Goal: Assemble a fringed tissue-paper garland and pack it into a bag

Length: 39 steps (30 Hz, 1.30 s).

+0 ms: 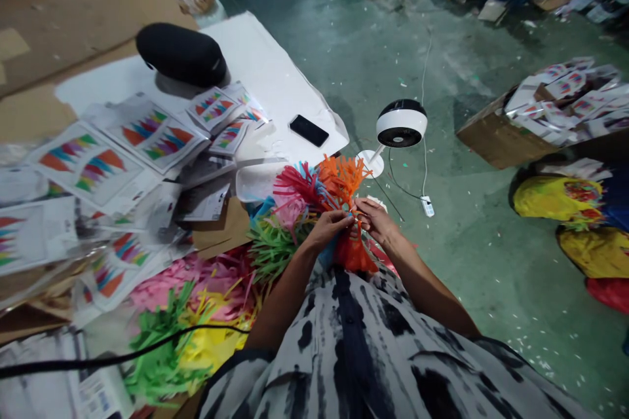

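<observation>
My left hand (327, 230) and my right hand (376, 220) meet in front of my chest, both pinching the gathered middle of a bundle of orange fringed paper (344, 178). Its lower strands (351, 252) hang below my fingers. Against my left hand lie a pink and red paper fringe (295, 191) and a green paper fringe (272, 249). More cut paper in green, yellow and pink (181, 340) is heaped further left. Small strands between my fingertips are too fine to make out.
Sheets printed with coloured triangles (73, 160) cover the table at left, near a black cushion (181, 54) and a phone (308, 130). A white fan (401, 123) and power strip (427, 206) stand on the green floor. At right are a cardboard box (506, 134) and yellow bags (555, 198).
</observation>
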{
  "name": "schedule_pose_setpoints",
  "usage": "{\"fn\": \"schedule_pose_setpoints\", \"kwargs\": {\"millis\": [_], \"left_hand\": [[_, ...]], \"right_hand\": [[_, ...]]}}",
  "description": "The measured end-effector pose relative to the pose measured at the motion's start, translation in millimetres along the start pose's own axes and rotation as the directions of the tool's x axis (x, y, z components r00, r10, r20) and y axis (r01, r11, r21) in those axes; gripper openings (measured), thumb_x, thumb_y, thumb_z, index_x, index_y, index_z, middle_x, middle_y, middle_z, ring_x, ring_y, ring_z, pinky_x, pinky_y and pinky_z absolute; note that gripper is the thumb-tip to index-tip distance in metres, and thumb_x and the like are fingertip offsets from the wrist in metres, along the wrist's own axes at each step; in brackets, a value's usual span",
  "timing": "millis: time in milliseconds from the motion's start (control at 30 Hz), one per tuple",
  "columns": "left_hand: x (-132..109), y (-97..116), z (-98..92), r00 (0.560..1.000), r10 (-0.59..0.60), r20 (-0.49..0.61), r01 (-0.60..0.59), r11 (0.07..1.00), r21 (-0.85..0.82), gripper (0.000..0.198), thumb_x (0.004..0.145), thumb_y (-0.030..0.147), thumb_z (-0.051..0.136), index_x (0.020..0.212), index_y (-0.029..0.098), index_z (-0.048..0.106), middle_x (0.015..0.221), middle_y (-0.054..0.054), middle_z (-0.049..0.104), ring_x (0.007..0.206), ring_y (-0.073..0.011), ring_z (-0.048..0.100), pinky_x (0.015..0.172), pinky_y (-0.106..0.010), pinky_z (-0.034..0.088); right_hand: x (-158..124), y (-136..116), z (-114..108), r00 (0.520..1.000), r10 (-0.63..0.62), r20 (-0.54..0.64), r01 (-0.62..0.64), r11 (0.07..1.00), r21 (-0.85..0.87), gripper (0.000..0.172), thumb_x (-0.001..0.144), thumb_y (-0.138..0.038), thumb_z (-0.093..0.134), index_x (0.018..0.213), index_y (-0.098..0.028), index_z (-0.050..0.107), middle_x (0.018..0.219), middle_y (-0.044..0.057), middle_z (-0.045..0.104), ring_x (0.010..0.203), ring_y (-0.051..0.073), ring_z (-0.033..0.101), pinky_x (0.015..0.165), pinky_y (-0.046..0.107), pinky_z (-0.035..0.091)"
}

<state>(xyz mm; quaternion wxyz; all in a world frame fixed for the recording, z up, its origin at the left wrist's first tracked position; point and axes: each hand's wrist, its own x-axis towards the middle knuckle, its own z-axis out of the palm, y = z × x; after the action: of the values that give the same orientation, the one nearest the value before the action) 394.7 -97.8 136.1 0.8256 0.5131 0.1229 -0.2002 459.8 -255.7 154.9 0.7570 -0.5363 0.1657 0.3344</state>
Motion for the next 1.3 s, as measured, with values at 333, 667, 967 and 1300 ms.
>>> {"fn": "schedule_pose_setpoints", "kwargs": {"millis": [333,667,967,1300], "left_hand": [[-5.2,-0.3,-4.8,0.989,0.058,-0.139,-0.052,0.998,0.042,0.048,0.069,0.058,0.088,0.076,0.013,0.076,0.069,-0.003,0.07,0.063,-0.0134,0.061,0.067,-0.027,0.05],[-3.1,-5.6,-24.5,0.921,0.219,-0.323,-0.152,0.963,0.221,0.036,0.08,0.051,0.08,0.079,0.016,0.079,0.072,-0.003,0.075,0.065,-0.0156,0.067,0.064,-0.026,0.051],[-1.1,-19.8,-39.1,0.822,0.269,-0.502,-0.075,0.925,0.373,0.023,0.075,0.036,0.082,0.091,0.019,0.085,0.087,-0.006,0.081,0.081,-0.021,0.072,0.078,-0.032,0.055],[-12.4,-6.0,-22.6,0.827,0.438,-0.352,-0.172,0.794,0.583,0.026,0.08,0.036,0.083,0.094,0.021,0.067,0.082,0.0,0.071,0.071,-0.0147,0.066,0.068,-0.025,0.049]], "right_hand": [[-3.3,1.7,9.7,0.997,0.049,0.054,-0.045,0.996,-0.074,0.044,0.063,-0.047,0.092,0.091,-0.019,0.072,0.079,-0.001,0.07,0.042,0.0,0.028,0.036,0.016,0.019],[4.4,20.4,5.0,0.996,-0.063,0.068,0.087,0.884,-0.46,0.037,0.062,-0.051,0.089,0.069,-0.019,0.072,0.064,0.002,0.07,0.054,0.012,0.056,0.049,0.024,0.039],[8.7,17.9,-7.4,0.961,-0.258,-0.099,0.196,0.889,-0.415,0.049,0.068,-0.068,0.082,0.078,-0.022,0.069,0.067,0.0,0.067,0.049,0.011,0.05,0.043,0.024,0.033],[9.7,34.3,10.0,0.967,-0.239,0.085,0.252,0.877,-0.409,0.046,0.071,-0.068,0.082,0.077,-0.023,0.074,0.072,0.002,0.069,0.067,0.018,0.064,0.062,0.031,0.057]]}}
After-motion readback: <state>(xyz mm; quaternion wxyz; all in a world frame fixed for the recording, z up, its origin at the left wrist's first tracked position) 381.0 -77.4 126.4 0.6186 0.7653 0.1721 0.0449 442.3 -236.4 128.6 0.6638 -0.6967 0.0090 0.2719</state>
